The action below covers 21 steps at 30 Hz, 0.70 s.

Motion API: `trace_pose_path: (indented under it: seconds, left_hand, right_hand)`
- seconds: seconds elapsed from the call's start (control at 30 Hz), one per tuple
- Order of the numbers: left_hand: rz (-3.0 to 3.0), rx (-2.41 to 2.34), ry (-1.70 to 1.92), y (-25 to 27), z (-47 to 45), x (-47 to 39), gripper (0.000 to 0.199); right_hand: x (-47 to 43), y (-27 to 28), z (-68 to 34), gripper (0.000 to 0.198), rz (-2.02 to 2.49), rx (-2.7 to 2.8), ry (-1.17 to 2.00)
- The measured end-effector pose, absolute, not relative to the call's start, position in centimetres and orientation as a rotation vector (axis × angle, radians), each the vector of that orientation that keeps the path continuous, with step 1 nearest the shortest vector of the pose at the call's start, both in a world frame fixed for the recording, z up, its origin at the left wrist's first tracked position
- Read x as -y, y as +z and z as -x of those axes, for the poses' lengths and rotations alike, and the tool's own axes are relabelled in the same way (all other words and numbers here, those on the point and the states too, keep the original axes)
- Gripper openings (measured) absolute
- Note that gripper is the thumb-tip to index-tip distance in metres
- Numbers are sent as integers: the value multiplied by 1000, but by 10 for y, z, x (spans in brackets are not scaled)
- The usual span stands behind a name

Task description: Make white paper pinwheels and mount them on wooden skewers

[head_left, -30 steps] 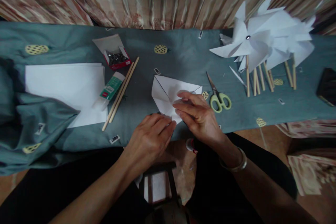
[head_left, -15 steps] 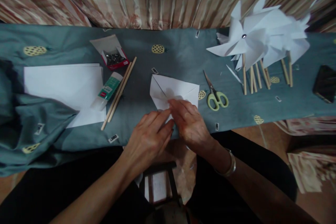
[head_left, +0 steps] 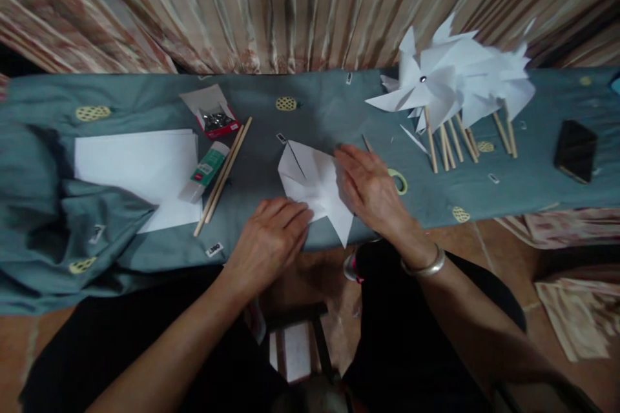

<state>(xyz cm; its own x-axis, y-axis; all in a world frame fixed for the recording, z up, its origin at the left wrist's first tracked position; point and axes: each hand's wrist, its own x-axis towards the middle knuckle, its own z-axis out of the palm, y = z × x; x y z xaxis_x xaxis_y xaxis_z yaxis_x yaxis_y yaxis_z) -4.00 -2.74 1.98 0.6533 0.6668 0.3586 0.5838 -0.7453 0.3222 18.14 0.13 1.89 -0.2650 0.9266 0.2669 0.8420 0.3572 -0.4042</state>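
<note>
A white sheet of paper (head_left: 317,171), slit from its corners and partly folded, lies in front of me; one pointed flap sticks out past the table's near edge. My left hand (head_left: 276,232) presses its fingertips together on the lower left of the sheet, gripping a folded part there. Over the right edge, my right hand (head_left: 371,187) curls its fingers round the paper's side; its fingertips are partly hidden. Green-handled scissors (head_left: 398,182) lie just beyond my right hand, mostly covered by it.
Finished paper pinwheels (head_left: 455,84) on wooden sticks lie at the right, with a dark phone (head_left: 575,150) beyond. To the left are a box of metal pins (head_left: 216,117), a glue stick (head_left: 207,168), two wooden sticks (head_left: 223,174) and blank paper (head_left: 130,161) under bunched cloth.
My hands have drawn apart: the right moved up and right to the sheet's right edge, covering part of the scissors. A pointed flap now shows at the bottom. The view has shifted slightly.
</note>
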Motion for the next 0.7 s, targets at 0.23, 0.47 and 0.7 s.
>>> trace_pose_path:
  seconds: [0.23, 0.47, 0.7]
  left_hand:
    - [-2709, -1111, 673, 16, 60, 5, 22]
    - [-2723, -1188, 693, 24, 63, -8, 27]
    - [-2751, -996, 703, 31, 25, 24, 16]
  right_hand:
    - [10, 25, -195, 37, 1554, 2208, 274]
    - [35, 34, -199, 32, 1490, 2285, 343]
    - [36, 31, -197, 31, 1481, 2284, 337]
